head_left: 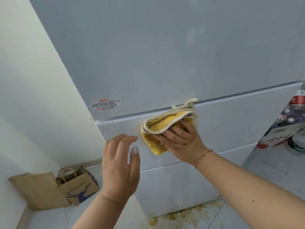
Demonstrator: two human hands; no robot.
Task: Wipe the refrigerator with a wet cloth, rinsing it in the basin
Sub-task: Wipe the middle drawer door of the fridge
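Observation:
The pale grey refrigerator (165,55) fills the middle of the head view, with a seam between its upper door and the drawer fronts below. My right hand (179,141) presses a folded yellow cloth (163,124) with a white border flat against the top drawer front, just under that seam. The fingers lie spread over the cloth. My left hand (120,164) hovers a little in front of the fridge to the left of the cloth, fingers loosely bent, holding nothing. No basin is in view.
Two brown paper bags (72,185) lean against the white wall at lower left. A counter at right carries a bottle pack (290,116) and a carton. Yellowish stains (178,215) mark the tiled floor under the fridge's front edge. A warning sticker (105,104) sits on the upper door.

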